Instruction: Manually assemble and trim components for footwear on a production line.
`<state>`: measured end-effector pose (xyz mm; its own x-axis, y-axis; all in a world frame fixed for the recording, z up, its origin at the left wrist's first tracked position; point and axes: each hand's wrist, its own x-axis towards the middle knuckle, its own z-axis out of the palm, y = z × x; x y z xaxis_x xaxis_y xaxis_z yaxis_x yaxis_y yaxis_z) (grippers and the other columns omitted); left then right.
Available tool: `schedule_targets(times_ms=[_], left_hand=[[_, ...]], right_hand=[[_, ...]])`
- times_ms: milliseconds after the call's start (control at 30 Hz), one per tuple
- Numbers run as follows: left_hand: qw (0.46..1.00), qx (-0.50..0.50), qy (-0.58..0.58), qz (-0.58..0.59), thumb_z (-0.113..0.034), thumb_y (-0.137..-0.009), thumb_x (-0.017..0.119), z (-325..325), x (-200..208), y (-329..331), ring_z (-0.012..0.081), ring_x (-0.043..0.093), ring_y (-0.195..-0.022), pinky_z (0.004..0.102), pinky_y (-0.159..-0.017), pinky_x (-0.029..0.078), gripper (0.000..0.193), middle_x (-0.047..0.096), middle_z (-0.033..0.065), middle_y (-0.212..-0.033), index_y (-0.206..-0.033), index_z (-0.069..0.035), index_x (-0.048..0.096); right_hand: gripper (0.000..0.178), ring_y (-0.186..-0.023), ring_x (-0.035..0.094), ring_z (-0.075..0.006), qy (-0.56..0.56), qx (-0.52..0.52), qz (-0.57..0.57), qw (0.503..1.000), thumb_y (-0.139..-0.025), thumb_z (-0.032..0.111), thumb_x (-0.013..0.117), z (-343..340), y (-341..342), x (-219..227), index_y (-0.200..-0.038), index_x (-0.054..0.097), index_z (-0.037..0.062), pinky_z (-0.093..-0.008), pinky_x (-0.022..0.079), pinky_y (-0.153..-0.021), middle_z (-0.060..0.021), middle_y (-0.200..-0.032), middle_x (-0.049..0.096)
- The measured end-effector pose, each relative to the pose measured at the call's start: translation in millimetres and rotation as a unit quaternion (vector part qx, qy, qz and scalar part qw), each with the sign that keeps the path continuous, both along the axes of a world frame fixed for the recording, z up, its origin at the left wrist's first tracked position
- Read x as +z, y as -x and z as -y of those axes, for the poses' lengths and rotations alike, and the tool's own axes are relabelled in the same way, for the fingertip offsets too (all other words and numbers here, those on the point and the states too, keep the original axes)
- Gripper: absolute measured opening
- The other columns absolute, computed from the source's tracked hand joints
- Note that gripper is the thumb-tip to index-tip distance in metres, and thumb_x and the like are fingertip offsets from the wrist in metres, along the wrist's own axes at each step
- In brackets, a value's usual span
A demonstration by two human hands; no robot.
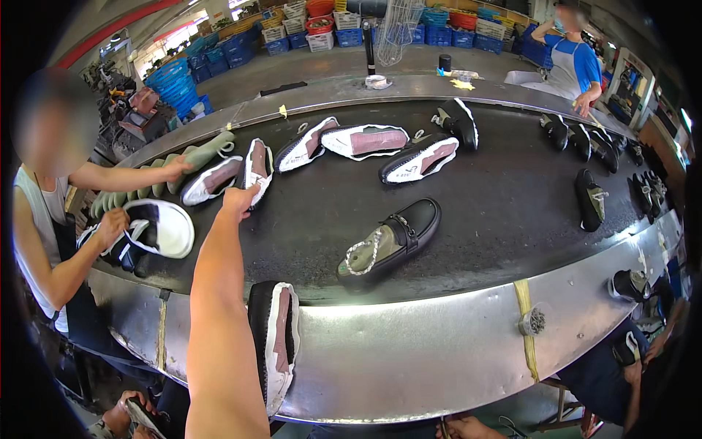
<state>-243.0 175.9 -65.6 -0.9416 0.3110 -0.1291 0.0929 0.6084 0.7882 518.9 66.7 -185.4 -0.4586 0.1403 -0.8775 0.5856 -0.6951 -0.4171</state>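
The left hand (241, 200) grips a white-edged shoe (257, 159) by its near end, seemingly easiest to reach; I cannot tell the state of the right hand (472, 428).

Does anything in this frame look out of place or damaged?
Nothing looks clearly damaged or spilled. One white-lined shoe lies mostly on the near metal ledge, whereas the held shoe at the left hand and most others are on the dark work surface. A yellow scrap on the far rim also looks stray.
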Motion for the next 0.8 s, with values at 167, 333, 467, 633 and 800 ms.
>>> schedule_targets(times_ms=[167, 333, 467, 633, 800], left_hand=[[0.987, -0.109, 0.039, 0.115, -0.041, -0.086, 0.076, 37, 53, -53, 0.0194, 0.062, -0.058, 0.0297, -0.043, 0.037, 0.04, 0.068, 0.0077, -0.079, -0.099, -0.004, 0.067], [0.962, -0.076, -0.231, 0.127, -0.047, -0.093, 0.067, 122, 111, -128, 0.0168, 0.063, -0.055, 0.0265, -0.042, 0.042, 0.043, 0.069, 0.0064, -0.077, -0.103, -0.005, 0.065], [0.894, -0.163, -0.412, 0.065, -0.041, -0.095, 0.065, 207, 105, -255, 0.0249, 0.07, -0.084, 0.0365, -0.067, 0.058, 0.047, 0.07, 0.0123, -0.099, -0.119, 0.0, 0.059], [0.802, -0.236, -0.538, 0.113, -0.022, -0.091, 0.069, 315, 64, -354, 0.0306, 0.068, -0.105, 0.0462, -0.092, 0.057, 0.051, 0.068, 0.0126, -0.115, -0.132, 0.002, 0.052], [0.895, -0.207, -0.381, 0.104, 0.001, -0.073, 0.078, 386, 3, -518, 0.0217, 0.063, -0.111, 0.0364, -0.098, 0.05, 0.077, 0.062, 0.012, -0.125, -0.142, 0.003, 0.044]], right_hand=[[0.044, -0.063, 0.066, -0.0157, -0.028, -0.032, -0.079, 0.996, -0.107, 0.039, 0.044, 24, -16, -2, -0.107, 0.068, 0.002, -0.0254, 0.046, -0.05, -0.0071, -0.083, 0.072], [0.042, -0.078, 0.07, -0.0177, -0.009, 0.039, -0.141, 0.989, -0.109, 0.032, 0.035, 50, -61, -58, -0.115, 0.057, -0.0042, -0.0229, 0.046, -0.052, -0.0153, -0.098, 0.071], [0.042, -0.077, 0.069, -0.0168, -0.015, 0.02, -0.165, 0.986, -0.109, 0.032, 0.035, 84, -85, -65, -0.115, 0.057, -0.0038, -0.023, 0.046, -0.053, -0.0153, -0.098, 0.071], [0.043, -0.081, 0.071, -0.0184, -0.038, 0.035, -0.171, 0.984, -0.109, 0.035, 0.037, 123, -113, -53, -0.114, 0.057, -0.0021, -0.0242, 0.046, -0.053, -0.0133, -0.097, 0.071], [0.044, -0.081, 0.072, -0.0218, -0.062, 0.0, -0.17, 0.984, -0.108, 0.037, 0.038, 169, -152, -61, -0.115, 0.057, -0.0021, -0.026, 0.046, -0.053, -0.0129, -0.095, 0.07]])
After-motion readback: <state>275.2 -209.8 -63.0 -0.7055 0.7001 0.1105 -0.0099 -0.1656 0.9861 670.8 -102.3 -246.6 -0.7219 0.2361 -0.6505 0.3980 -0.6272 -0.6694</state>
